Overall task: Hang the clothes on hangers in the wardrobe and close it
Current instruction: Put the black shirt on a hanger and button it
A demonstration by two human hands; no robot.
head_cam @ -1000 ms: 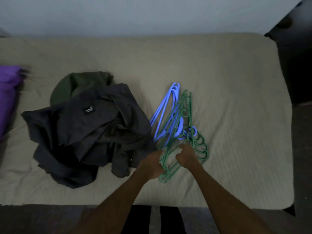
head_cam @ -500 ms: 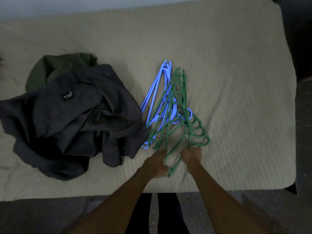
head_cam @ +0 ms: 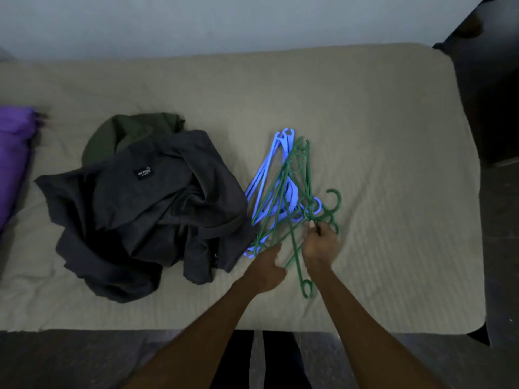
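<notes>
A tangle of green hangers (head_cam: 298, 192) and blue hangers (head_cam: 269, 175) lies on the beige bed (head_cam: 379, 136), right of centre. My right hand (head_cam: 320, 245) grips the green hangers near their hooks and tilts one up. My left hand (head_cam: 265, 266) sits just left of it, fingers on the lower ends of the hangers; whether it grips one I cannot tell. To the left is a heap of dark grey clothes (head_cam: 151, 214) with a black label, over a dark green garment (head_cam: 126, 130).
A purple fabric item (head_cam: 12, 153) lies at the bed's left edge. Dark furniture (head_cam: 488, 80) stands beyond the bed's right side. A pale wall runs behind the bed, and dark floor shows along its near edge.
My right hand has moved up along the green hangers to their hooks and lifted one, so a hook now sticks up. The left hand stayed near the lower ends.
</notes>
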